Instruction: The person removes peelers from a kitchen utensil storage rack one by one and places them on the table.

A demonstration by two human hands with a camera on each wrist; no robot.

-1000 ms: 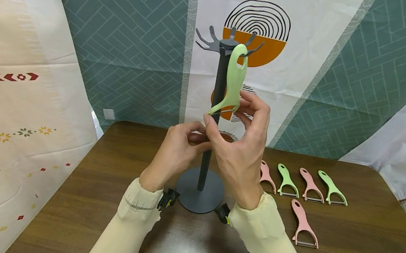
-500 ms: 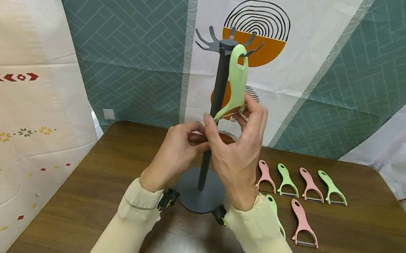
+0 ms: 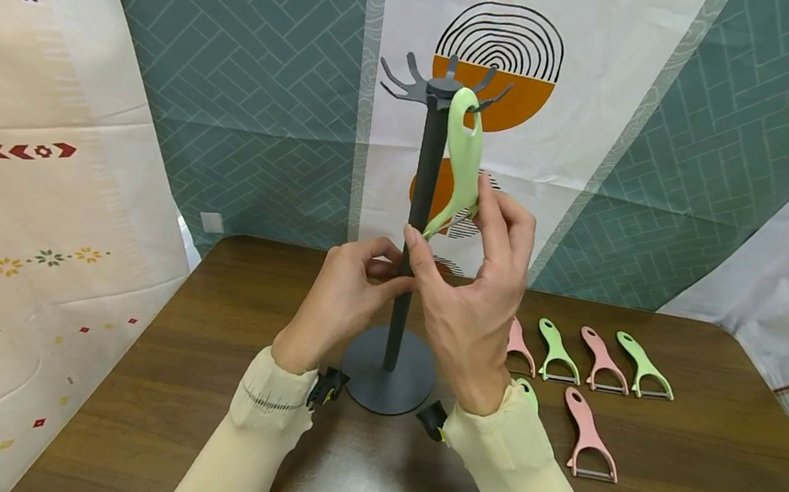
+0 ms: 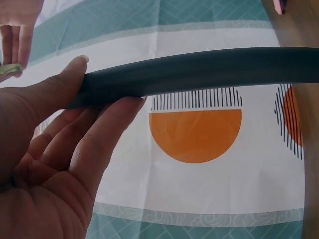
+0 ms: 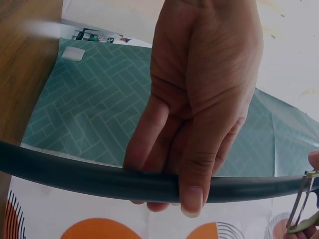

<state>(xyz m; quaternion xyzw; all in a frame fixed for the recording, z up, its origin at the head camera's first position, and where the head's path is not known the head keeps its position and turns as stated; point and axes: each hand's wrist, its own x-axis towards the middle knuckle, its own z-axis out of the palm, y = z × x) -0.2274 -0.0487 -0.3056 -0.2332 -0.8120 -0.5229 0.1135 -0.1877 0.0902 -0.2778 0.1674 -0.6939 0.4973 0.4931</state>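
A dark grey stand (image 3: 429, 165) with several upturned hooks around its top stands upright on a round base. My left hand (image 3: 341, 297) grips its pole about midway; in the left wrist view the thumb and fingers of the left hand (image 4: 65, 159) wrap it. A light green peeler (image 3: 465, 153) hangs blade end down, its handle hole at a front-right hook. My right hand (image 3: 472, 295) holds the peeler's lower end between thumb and fingers. At the edge of the right wrist view, the peeler's metal blade (image 5: 300, 201) shows beside the right hand's fingertips.
To the right on the brown table (image 3: 690, 474) lie several pink and green peelers, among them a green peeler (image 3: 558, 352) and a nearer pink peeler (image 3: 588, 438). Another green peeler (image 3: 527, 393) is mostly hidden by my right sleeve. Patterned cloths (image 3: 257, 100) hang behind.
The hanging peeler's lower end has swung slightly right and turned more edge-on. My right hand has shifted with it, fingers now higher on its side. The left hand has stayed on the pole.
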